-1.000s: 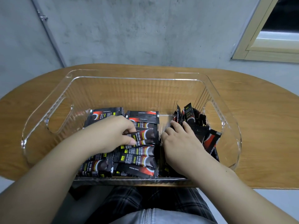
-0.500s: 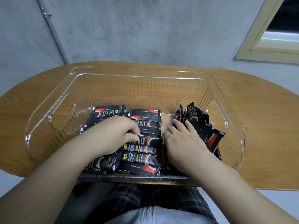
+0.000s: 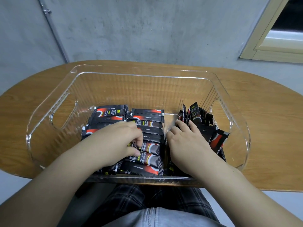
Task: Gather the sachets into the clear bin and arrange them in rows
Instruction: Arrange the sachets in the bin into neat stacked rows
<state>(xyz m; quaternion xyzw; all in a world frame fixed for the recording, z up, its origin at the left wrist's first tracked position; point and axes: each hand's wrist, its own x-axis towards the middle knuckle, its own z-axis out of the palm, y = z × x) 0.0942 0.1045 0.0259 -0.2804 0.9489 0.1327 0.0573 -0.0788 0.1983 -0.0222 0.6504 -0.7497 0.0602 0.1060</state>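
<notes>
A clear plastic bin (image 3: pixel 139 74) stands on the wooden table. Black and red sachets lie flat in two rows inside it, a left row (image 3: pixel 109 112) and a middle row (image 3: pixel 147 118). My left hand (image 3: pixel 113 141) lies over both rows, its fingertips and thumb curled and pinching a sachet (image 3: pixel 150 149) in the middle row. At the bin's right end, loose sachets (image 3: pixel 218 140) are jumbled, some standing on edge. My right hand (image 3: pixel 185 141) rests on this pile with straight fingers against the upright ones (image 3: pixel 195 112).
The oval wooden table (image 3: pixel 270 128) extends on both sides of the bin. The far half of the bin floor (image 3: pixel 131 95) holds no sachets. A grey concrete wall is behind, with a window frame (image 3: pixel 268 46) at upper right. My lap is below the table's near edge.
My left hand's fingers have slid a little nearer along the middle row and curled tighter. My right hand stays on the loose pile, hardly moved.
</notes>
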